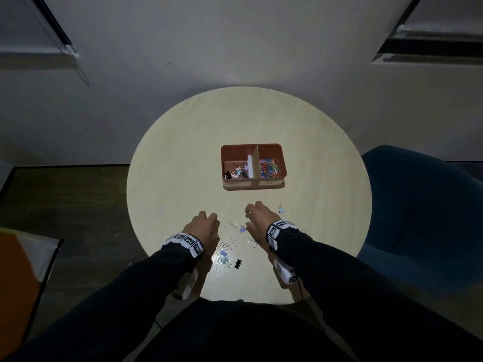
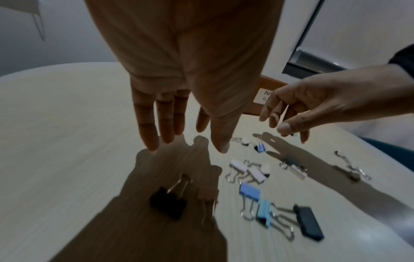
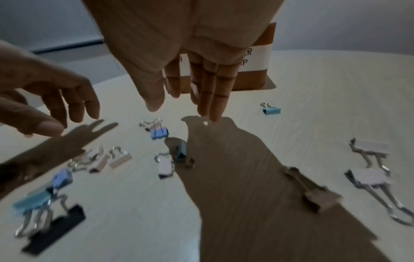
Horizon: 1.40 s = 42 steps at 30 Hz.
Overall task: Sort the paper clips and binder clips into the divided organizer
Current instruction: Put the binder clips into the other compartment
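A brown divided organizer [image 1: 252, 184] stands mid-table, with binder clips in its left compartment and coloured paper clips [image 1: 269, 166] in its right. Several binder clips lie loose near the front edge, among them a blue one [image 1: 242, 228], a black one [image 1: 237, 264] and a light blue one [image 1: 281, 209] off to the right. My left hand [image 1: 206, 222] hovers left of the loose clips with relaxed, straight fingers [image 2: 154, 127], holding nothing. Just right of them my right hand [image 1: 257, 214] hovers, fingers [image 3: 209, 95] extended and empty. Both hands stay above the table.
The round pale wooden table [image 1: 183, 158] ends close to my body. A dark blue chair [image 1: 418, 205] stands at the right. Something orange [image 1: 15, 278] sits low at the left. A white wall rises behind the table.
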### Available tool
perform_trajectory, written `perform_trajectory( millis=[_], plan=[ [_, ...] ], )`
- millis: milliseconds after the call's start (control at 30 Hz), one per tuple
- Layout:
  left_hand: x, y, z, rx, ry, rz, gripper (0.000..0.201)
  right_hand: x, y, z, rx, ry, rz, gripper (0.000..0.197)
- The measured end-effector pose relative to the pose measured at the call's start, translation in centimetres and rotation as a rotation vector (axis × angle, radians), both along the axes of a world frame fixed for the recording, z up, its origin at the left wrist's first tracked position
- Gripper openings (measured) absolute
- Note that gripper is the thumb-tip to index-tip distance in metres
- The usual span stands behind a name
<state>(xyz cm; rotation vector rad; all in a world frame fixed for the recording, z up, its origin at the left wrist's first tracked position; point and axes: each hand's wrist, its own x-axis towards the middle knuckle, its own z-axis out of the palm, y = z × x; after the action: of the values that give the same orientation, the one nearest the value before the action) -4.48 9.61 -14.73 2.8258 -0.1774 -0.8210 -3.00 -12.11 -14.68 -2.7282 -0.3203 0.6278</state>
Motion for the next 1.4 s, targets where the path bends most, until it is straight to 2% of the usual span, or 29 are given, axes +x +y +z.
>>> perform_trajectory(
  millis=[100,233,333,467,633,800,867,1033,1167,1267,1400],
  plan=[
    [-1.7,0.8,-0.7,0.056,0.063,0.044,0.061,-1.5,-0.3,-0.8,-0.080,0.064,0.015,0.042],
    [-3.7,1.1,-1.4,0.061,0.116,0.160,0.068,-3.4,-0.1,-1.6,-0.152,0.144,-0.007,0.053],
    [-4.6,0.9,-2.0,0.003,0.131,0.187,0.061,-4.1,0.8,-2.0,-0.146,0.177,0.025,0.052],
    [-5.2,0.4,-2.9,-0.070,0.109,0.142,0.046,-4.7,1.6,-2.4,-0.123,0.162,0.059,0.047],
    [-5.4,0.4,-3.6,-0.144,0.098,0.168,0.036,-4.8,2.4,-1.9,-0.127,0.187,-0.008,0.050],
    [-4.8,0.8,-4.0,-0.195,0.111,0.144,0.027,-4.6,2.1,-1.7,-0.084,0.187,-0.112,0.024],
    [-4.7,0.9,-4.2,-0.194,0.092,0.129,0.024,-4.6,1.6,-1.8,-0.033,0.208,-0.156,0.019],
    [-4.4,1.3,-4.5,-0.192,0.062,0.093,0.023,-5.1,0.6,-1.8,0.252,0.297,-0.448,0.003],
    [-4.1,1.3,-4.6,-0.187,0.039,0.087,0.016,-5.0,0.2,-1.4,0.364,0.363,-0.521,0.021],
    [-4.4,1.1,-4.7,-0.189,0.040,0.097,0.010,-5.8,0.2,-1.7,0.485,0.374,-0.627,0.019],
    [-4.4,1.1,-4.2,-0.276,0.049,0.157,0.014,-6.8,0.9,-2.1,0.716,0.403,-0.796,0.022]
  ],
)
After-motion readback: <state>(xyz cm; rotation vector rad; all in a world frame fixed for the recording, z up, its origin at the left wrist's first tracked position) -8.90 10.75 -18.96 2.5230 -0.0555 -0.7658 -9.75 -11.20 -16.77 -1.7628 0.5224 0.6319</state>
